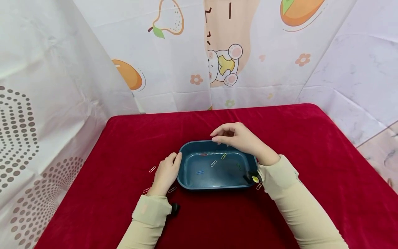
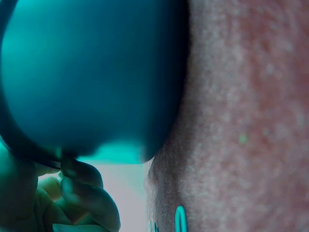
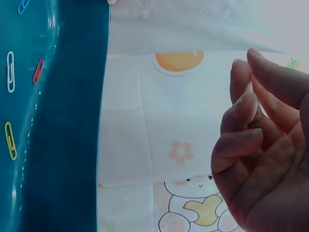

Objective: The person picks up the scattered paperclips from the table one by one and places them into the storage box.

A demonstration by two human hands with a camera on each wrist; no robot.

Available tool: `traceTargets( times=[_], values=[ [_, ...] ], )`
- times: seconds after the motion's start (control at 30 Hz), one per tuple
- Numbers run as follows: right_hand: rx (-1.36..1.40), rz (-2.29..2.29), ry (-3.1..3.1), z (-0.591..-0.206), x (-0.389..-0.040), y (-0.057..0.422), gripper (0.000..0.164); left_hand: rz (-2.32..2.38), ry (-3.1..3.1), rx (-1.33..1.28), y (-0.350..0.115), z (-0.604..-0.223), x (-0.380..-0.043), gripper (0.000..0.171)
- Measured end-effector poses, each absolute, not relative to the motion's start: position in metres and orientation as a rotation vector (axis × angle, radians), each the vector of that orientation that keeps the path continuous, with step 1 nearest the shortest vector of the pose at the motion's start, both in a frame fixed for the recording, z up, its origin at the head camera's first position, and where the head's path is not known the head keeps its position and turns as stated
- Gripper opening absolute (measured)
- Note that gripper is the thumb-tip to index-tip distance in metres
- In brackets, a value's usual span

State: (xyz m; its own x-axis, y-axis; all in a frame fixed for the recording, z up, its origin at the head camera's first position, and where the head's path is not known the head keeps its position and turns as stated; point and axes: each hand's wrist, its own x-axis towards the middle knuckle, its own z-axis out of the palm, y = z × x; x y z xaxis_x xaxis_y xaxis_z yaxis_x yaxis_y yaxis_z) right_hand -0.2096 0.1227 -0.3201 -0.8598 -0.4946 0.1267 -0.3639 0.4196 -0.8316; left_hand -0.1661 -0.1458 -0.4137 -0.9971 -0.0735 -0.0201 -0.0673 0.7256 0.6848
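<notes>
A dark blue plastic basin point(image 1: 217, 186) sits on the red cloth. Inside lie a red paper clip point(image 1: 203, 154), a yellow paper clip point(image 1: 223, 156), a white paper clip point(image 1: 213, 163), a blue paper clip point(image 1: 200, 172) and a dark green paper clip point(image 1: 239, 167). My left hand point(image 1: 167, 173) grips the basin's left rim, fingers curled beneath it in the left wrist view. Above the back rim, my right hand point(image 1: 239, 138) hovers with loosely bent fingers. Nothing shows between its thumb and fingertips point(image 3: 240, 67) in the right wrist view.
Loose paper clips lie on the red tablecloth point(image 1: 124, 148) beside my left hand, including a pale clip point(image 1: 152, 169) and another clip point(image 1: 172, 190). One more clip point(image 1: 259, 186) lies at the basin's front right corner. A printed curtain point(image 1: 174, 76) hangs behind the table.
</notes>
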Motion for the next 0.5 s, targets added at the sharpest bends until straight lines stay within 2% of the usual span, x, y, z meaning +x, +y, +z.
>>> traceTargets(
  times=[0.5],
  values=[
    [-0.649, -1.401, 2.574, -0.331, -0.194, 0.152, 0.019, -1.157, -2.909, 0.120, -0.145, -0.413, -0.166, 0.038]
  ],
)
